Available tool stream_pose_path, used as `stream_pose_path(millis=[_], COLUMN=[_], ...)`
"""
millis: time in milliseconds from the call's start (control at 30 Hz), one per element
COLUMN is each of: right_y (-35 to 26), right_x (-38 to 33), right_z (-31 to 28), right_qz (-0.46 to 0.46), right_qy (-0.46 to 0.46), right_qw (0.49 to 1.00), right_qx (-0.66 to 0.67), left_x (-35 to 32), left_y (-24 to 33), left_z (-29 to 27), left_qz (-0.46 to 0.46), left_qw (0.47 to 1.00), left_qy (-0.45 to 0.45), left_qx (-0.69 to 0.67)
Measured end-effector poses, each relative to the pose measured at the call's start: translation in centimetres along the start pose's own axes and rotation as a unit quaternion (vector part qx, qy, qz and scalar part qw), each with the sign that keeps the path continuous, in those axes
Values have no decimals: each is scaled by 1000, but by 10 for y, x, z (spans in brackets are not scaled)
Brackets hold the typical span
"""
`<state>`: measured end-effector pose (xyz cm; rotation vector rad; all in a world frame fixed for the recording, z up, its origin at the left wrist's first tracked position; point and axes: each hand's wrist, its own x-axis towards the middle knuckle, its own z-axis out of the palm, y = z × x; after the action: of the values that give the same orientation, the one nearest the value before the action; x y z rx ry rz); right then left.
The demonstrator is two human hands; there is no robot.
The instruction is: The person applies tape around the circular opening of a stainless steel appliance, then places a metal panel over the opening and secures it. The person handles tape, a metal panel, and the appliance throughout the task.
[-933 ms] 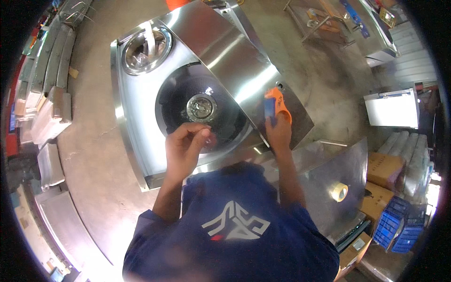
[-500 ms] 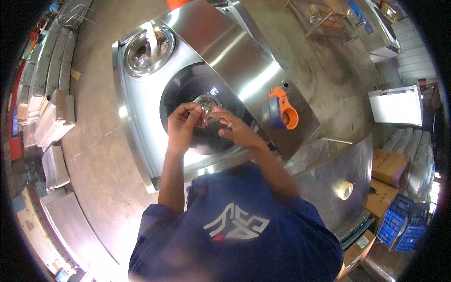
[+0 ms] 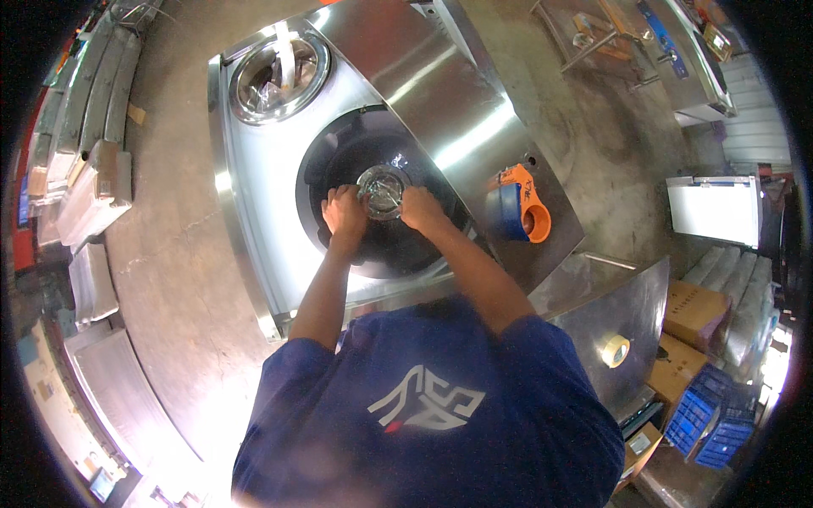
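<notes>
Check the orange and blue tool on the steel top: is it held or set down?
Set down. The orange and blue tool lies alone on the steel top; both hands, left and right, are at the round metal fitting.

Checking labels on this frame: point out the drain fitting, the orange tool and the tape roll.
drain fitting (image 3: 383, 188), head view, on its shiny metal middle between the two hands.
orange tool (image 3: 527, 203), head view, on its orange body.
tape roll (image 3: 616, 350), head view, on its pale ring.

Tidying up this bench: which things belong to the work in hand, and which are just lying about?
In hand: left hand, right hand, round metal fitting, dark bowl.
Lying about: orange and blue tool, tape roll, cardboard boxes, blue crates.
</notes>
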<state>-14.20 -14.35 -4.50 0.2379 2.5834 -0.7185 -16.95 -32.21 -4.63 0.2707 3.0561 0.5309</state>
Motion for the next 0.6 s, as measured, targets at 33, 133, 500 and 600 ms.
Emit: stream_pose_path(millis=[33, 133, 500, 600], right_y=[-1, 0, 4, 3], right_x=[4, 13, 17, 12], right_z=[2, 4, 1, 1], right_qz=[-5, 3, 13, -52], right_qy=[-12, -39, -14, 1], right_qw=[1000, 999, 999, 995], right_qx=[-9, -26, -35, -86], left_x=[1, 0, 9, 6], left_y=[-2, -6, -8, 3], left_z=[4, 8, -2, 3], left_qz=[11, 31, 137, 158], left_qw=[999, 988, 953, 919], left_qy=[-11, -64, -135, -312], left_qx=[32, 135, 234, 182])
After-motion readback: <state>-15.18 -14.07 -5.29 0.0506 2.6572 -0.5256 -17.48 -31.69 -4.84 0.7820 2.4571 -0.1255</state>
